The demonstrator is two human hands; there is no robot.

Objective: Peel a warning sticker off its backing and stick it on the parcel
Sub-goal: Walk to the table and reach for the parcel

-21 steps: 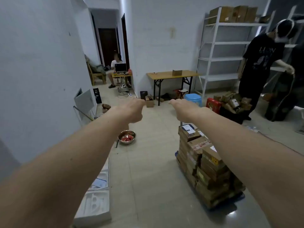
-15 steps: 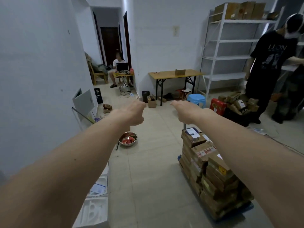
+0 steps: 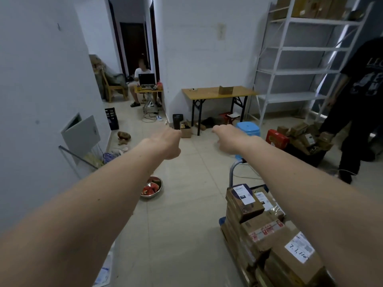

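Observation:
Both my arms are stretched straight out in front of me above the floor. My left hand (image 3: 167,142) is curled into a loose fist with nothing visible in it. My right hand (image 3: 230,139) is also curled, palm down, and holds nothing that I can see. Below my right forearm a stack of brown cardboard parcels (image 3: 265,230) with white labels sits on a blue hand cart. The top parcel (image 3: 244,201) carries a white shipping label. No sticker sheet is in view.
A metal bowl of watermelon pieces (image 3: 151,187) lies on the tiled floor. A blue stool (image 3: 247,128), a folding table (image 3: 219,93) and white shelving (image 3: 300,59) stand ahead. One person in black (image 3: 360,100) stands at the right; another sits at a laptop down the corridor (image 3: 143,79).
The view has shifted forward and to the left; the parcel stack now sits lower and nearer, and the standing person has slid toward the right edge. My hands keep the same outstretched pose.

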